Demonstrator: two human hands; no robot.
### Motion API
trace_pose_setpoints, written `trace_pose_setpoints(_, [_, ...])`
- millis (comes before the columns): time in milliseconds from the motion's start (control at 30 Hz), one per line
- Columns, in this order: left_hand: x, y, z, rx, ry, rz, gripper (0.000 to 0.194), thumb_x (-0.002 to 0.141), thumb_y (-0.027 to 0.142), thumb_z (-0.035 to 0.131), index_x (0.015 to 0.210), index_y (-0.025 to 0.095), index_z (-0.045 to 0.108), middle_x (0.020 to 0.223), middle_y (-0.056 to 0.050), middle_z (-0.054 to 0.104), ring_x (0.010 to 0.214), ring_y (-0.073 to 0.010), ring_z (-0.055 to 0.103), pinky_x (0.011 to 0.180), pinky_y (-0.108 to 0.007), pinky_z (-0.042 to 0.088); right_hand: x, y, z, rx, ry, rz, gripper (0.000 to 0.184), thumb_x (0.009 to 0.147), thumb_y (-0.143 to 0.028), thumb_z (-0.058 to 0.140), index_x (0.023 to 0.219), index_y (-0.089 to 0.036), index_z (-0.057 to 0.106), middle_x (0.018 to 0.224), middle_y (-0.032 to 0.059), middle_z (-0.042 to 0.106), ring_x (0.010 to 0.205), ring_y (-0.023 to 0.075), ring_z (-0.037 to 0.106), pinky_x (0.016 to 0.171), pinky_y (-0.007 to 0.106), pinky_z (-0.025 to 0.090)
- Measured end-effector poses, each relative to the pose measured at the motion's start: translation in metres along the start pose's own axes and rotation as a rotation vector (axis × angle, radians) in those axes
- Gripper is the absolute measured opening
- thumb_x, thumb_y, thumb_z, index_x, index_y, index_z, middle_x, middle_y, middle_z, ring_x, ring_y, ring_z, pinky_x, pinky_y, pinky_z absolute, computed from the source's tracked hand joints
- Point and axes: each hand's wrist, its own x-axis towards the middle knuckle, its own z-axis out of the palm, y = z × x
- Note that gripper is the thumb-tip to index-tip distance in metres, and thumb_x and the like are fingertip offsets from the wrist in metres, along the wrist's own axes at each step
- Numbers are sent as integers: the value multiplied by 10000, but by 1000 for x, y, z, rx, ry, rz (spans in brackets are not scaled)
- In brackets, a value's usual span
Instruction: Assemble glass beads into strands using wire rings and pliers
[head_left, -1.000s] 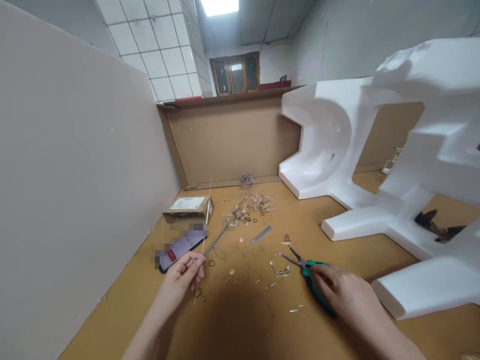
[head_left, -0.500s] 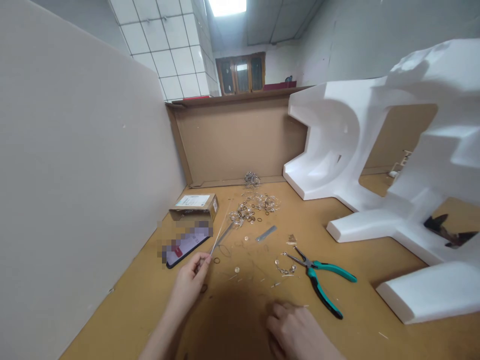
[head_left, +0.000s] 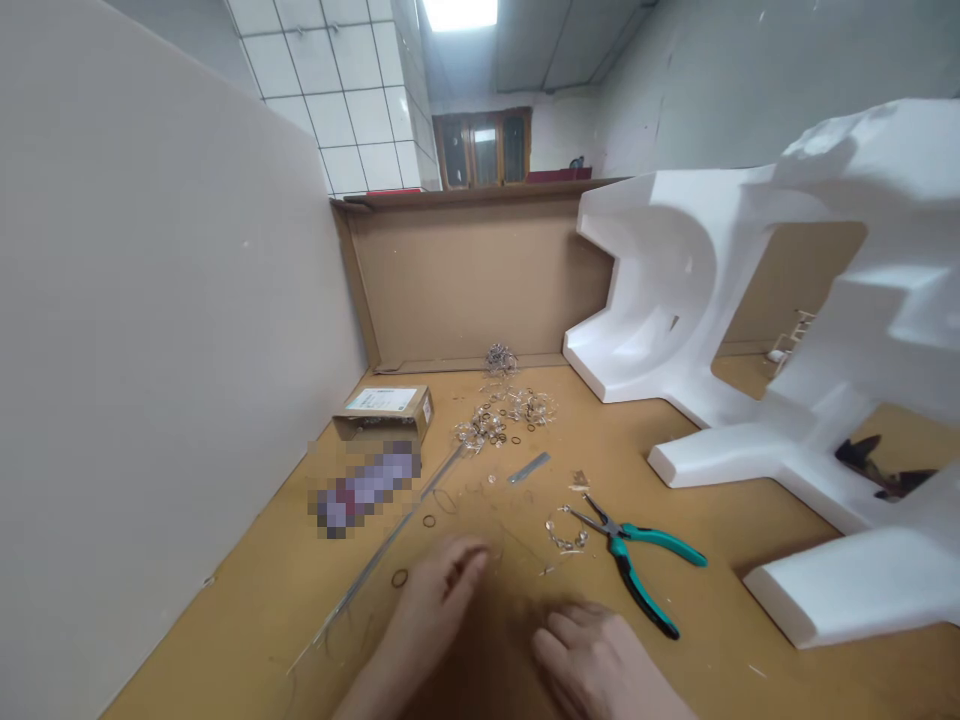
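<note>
My left hand point(head_left: 442, 595) lies low over the brown table point(head_left: 720, 630) with its fingers stretched forward, open and holding nothing. A long thin metal rod point(head_left: 390, 545) lies on the table just to its left, running diagonally from the near left towards the pile of rings. A small dark ring point(head_left: 400, 577) sits beside the hand. My right hand point(head_left: 592, 655) rests at the near edge with its fingers curled down onto the table; what is under them is hidden. Teal-handled pliers point(head_left: 637, 560) lie free to its upper right, beside a small wire cluster point(head_left: 564, 535).
A pile of small rings and wire bits point(head_left: 502, 420), a metal strip point(head_left: 529, 467) and a small cardboard box point(head_left: 384, 410) lie further back. A big white foam block point(head_left: 750, 330) fills the right. A grey panel point(head_left: 150, 350) walls the left, cardboard point(head_left: 472, 280) the back.
My right hand let go of the pliers and came to the near edge. My left hand laid the thin rod down on the table and moved right, opening flat.
</note>
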Motion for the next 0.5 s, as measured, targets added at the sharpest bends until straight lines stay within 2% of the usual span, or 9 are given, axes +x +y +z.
trace_pose_setpoints(100, [-8, 14, 18, -174, -198, -30, 214, 780, 329, 469, 855, 218, 636, 803, -10, 645, 773, -161, 558, 699, -230, 415, -3, 5, -4, 64, 120, -6, 168, 794, -105, 411, 659, -197, 451, 619, -7, 557, 540, 122, 466, 505, 235, 310])
trace_pose_setpoints(167, [-9, 18, 24, -306, -267, -109, 237, 783, 341, 462, 799, 183, 637, 716, -5, 635, 628, -127, 541, 572, -203, 407, -5, 8, -8, 138, 182, -5, 193, 822, -113, 359, 700, -193, 485, 643, 10, 566, 565, 124, 485, 526, 230, 334])
trace_pose_setpoints(233, [-7, 20, 25, -419, -303, -192, 286, 790, 374, 441, 784, 153, 624, 633, 7, 602, 444, -77, 440, 419, -179, 325, -6, 12, -12, 250, 219, 21, 217, 838, -129, 331, 740, -194, 513, 667, 23, 577, 606, 128, 514, 558, 228, 361])
trace_pose_setpoints(300, [-3, 24, 25, -479, -304, -236, 310, 789, 394, 436, 809, 138, 610, 581, 22, 570, 355, -47, 323, 354, -172, 236, -6, 15, -14, 414, 218, 131, 216, 847, -160, 328, 789, -199, 532, 694, 28, 590, 635, 130, 533, 581, 227, 384])
trace_pose_setpoints(367, [-1, 28, 27, -485, -269, -237, 307, 783, 394, 449, 834, 135, 606, 558, 30, 551, 342, -42, 289, 344, -170, 218, -4, 18, -15, 649, 204, 322, 182, 852, -221, 349, 866, -202, 529, 714, 22, 602, 604, 121, 537, 562, 222, 399])
trace_pose_setpoints(433, [-1, 32, 32, -461, -217, -208, 312, 784, 400, 450, 815, 140, 618, 553, 28, 542, 370, -55, 328, 355, -172, 244, 0, 21, -14, 958, 157, 512, 189, 846, -309, 384, 922, -191, 510, 752, 21, 614, 518, 95, 526, 506, 210, 402])
trace_pose_setpoints(500, [-3, 33, 38, -430, -159, -141, 313, 794, 397, 444, 790, 150, 636, 570, 17, 553, 446, -78, 417, 417, -177, 315, 2, 25, -12, 1254, 90, 616, 262, 825, -398, 411, 888, -166, 517, 776, 32, 619, 419, 62, 498, 408, 184, 358])
